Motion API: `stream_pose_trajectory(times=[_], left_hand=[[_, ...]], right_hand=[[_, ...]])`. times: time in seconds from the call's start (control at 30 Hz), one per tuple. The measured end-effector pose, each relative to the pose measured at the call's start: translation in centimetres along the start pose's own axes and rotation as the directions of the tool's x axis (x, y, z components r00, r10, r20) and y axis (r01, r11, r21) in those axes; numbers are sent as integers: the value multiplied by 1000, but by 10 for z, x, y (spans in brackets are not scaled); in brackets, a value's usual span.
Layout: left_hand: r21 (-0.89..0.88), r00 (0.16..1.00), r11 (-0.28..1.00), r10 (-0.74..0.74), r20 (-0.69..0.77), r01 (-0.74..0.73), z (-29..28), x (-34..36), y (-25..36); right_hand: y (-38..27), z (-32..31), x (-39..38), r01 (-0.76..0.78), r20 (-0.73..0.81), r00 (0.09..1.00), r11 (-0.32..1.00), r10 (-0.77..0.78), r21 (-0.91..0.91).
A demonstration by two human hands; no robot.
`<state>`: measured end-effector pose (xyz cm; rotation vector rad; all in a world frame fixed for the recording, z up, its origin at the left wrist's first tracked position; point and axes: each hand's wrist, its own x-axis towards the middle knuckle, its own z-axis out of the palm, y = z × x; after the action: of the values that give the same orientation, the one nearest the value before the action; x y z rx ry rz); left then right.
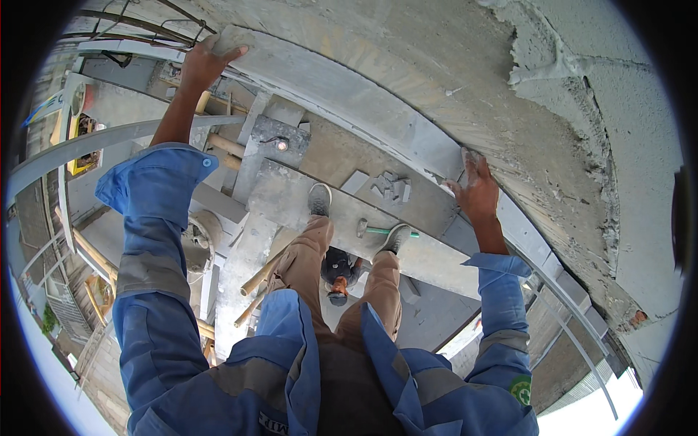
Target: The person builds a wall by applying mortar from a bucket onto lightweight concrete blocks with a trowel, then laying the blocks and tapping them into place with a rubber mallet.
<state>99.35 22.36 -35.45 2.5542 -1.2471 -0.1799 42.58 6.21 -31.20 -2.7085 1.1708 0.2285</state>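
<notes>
A long, pale grey block (342, 91) lies against the rough concrete face in front of me. My left hand (203, 65) grips its left end, thumb stretched along the surface. At the other end, my right hand (476, 189) holds on with fingers up over the edge and thumb apart. Mortar dust whitens the right fingertips. Beneath the block's lower edge runs a narrow pale ledge. Between my shoes, on the plank (436, 254) I stand on, lies a hammer (385, 230) with a green handle.
Broken block pieces (391, 187) and a lit lamp (281, 145) sit on the boards ahead. Bent rebar (138, 25) juts out at upper left. Metal rails (80, 149) flank both sides. A bucket (203, 236) stands lower left. Another person (339, 272) is below the plank.
</notes>
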Motion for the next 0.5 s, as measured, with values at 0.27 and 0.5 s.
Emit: stream_pose_trajectory(times=[0.27,0.5], left_hand=[[-15,1000,1000,-26,8,26,-10,-2,2],[-51,990,991,-117,83,122,-9,-2,-2]], right_hand=[[2,3,2,72,-2,997,995,-73,-74],[4,5,2,67,-6,998,994,-68,-88]])
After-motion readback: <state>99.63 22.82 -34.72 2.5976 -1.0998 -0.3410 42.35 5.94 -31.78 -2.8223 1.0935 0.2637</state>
